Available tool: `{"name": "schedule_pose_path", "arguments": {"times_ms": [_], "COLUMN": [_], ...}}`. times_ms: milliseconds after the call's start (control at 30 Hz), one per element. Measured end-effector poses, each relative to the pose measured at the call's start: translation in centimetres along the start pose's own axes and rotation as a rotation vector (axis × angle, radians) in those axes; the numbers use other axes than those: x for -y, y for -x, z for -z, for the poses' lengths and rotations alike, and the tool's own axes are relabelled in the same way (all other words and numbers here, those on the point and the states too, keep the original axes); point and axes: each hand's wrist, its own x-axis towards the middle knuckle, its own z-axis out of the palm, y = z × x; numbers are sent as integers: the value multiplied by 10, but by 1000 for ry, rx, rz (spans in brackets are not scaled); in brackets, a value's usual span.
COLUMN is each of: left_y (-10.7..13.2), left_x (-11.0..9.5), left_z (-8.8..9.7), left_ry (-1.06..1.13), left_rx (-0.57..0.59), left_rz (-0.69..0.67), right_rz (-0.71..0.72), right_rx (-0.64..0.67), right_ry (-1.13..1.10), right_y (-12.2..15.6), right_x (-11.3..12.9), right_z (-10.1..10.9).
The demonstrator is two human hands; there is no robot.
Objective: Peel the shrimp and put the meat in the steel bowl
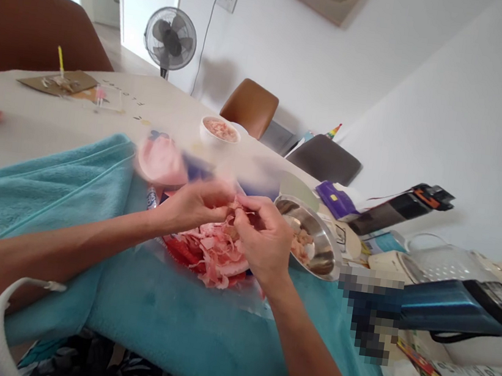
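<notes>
My left hand (pixel 205 206) and my right hand (pixel 267 239) meet above the middle of the table. Their fingertips pinch a small pale pink piece (pixel 236 206) between them, which looks like pomelo flesh with membrane. Directly below lies a heap of pink peelings, like torn membrane (pixel 219 255), on plastic wrapping. Behind my left hand sits a large rounded pink lump (pixel 162 161), probably peeled pomelo, blurred at its edges. Beside my right hand a tilted steel bowl (pixel 325 241) holds several pale pink pieces. The fingers partly cover the pinched piece.
A teal towel (pixel 177 326) covers the near side of the table. Farther back stands a white bowl (pixel 219 137) full of pink bits. On the right are a blue flask (pixel 452 307), a dark bottle (pixel 395 213) and a purple pack (pixel 336 200). Cardboard (pixel 61 81) lies far left.
</notes>
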Motion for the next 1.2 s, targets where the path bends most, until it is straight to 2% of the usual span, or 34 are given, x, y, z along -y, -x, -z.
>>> {"name": "schedule_pose_path", "arguments": {"times_ms": [167,333,467,667,867,1000,1100,1200], "left_y": [0,-3,-5,-5,-7,-8,-8,-9], "left_x": [-4,-11,-10,-5,-2,-3,-4,-4], "left_z": [0,2,4,5,9,9,8,8], "left_ry": [103,236,410,643,683,694,706,699], "left_rx": [21,32,42,47,70,95,101,23], "left_rz": [90,344,483,612,655,694,736,750], "right_rz": [-141,-411,-543,-662,-768,-869,-859,-800], "right_rx": [17,50,75,113,195,193,151,164], "right_ry": [-115,-349,-526,-744,-887,-875,-875,-809], "right_y": [-2,-5,-9,-15,-16,-15,-15,-14], "right_x": [1,-3,-2,-4,-6,-4,-4,-5], "right_z": [2,2,4,11,13,5,1,4]}}
